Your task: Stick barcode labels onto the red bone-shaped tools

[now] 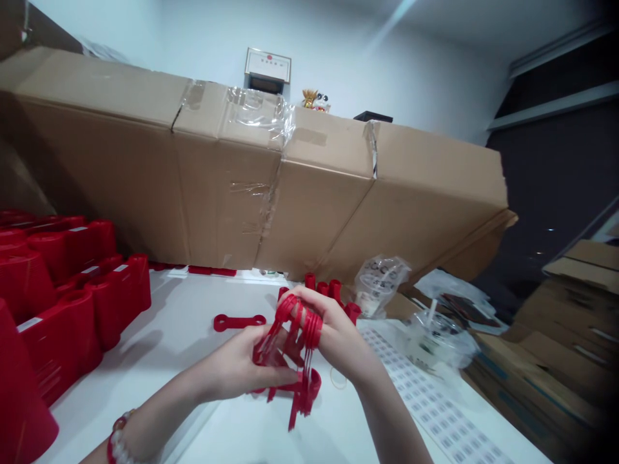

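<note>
Both hands are together over the white table (193, 299), working on a bunch of thin red strips (312, 332). My right hand (333, 325) is curled from above around the upper part of the bunch, and loops of it lie over the fingers. My left hand (236, 367) grips the lower left part, thumb across the front. The strips' lower ends hang loose and are slightly blurred. One flat red piece with rounded, holed ends (239, 322) lies on the table just beyond my left hand. More red pieces beneath the hands are partly hidden.
Red stacks with white labels (80, 322) crowd the left side. Long cardboard boxes (232, 187) lean across the back. Small red rolls (334, 290) stand behind my right hand. To the right are a label sheet (435, 399), a bagged cup (430, 338) and cartons (556, 328).
</note>
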Tool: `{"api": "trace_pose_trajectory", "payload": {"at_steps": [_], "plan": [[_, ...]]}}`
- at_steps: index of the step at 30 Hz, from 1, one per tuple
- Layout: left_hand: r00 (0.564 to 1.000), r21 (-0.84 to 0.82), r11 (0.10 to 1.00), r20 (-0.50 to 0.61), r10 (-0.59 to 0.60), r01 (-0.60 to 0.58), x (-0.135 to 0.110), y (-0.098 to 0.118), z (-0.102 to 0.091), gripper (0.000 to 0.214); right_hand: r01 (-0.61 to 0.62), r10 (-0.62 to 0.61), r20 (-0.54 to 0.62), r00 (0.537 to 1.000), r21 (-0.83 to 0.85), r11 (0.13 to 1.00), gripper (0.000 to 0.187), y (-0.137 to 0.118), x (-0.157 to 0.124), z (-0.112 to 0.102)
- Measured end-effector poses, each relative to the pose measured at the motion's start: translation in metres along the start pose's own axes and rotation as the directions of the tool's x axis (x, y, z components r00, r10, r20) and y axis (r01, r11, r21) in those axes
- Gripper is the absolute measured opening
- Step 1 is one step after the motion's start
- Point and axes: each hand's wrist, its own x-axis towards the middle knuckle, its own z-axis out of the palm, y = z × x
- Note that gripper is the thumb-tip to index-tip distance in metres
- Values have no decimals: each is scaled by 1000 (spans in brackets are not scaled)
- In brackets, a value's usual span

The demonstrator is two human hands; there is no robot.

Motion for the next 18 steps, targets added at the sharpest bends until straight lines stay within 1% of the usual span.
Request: {"api": "trace_pose_trajectory", "payload": {"at_steps": [2,3,6,8,11,14,18], "plan": [[1000,-16,1000,-3,20,-20,0,0,0,26,13,-14,-31,999,-24,1000,11,1,1,-1],[1000,-29,999,3,24,-24,0,0,0,28,16,-18,-52,998,-33,999,10,2,2,-2],[999,-65,998,30,12,-10,-2,-2,2,51,24,-26,-91,995,-19,1000,8,2,2,-4],[999,-98,995,47,11,-6,-2,-3,5,57,25,-25,-105,994,-1,1000,7,2,3,-3],[998,-146,989,57,35,-26,-1,-5,9,46,10,-8,-130,991,18,1000,6,3,4,0],[996,-158,986,62,66,-56,1,-5,11,34,-16,24,-130,991,65,998,9,5,5,0],[993,-174,981,74,96,-82,3,-3,8,36,-37,57,-102,993,186,982,20,9,6,-1]]}}
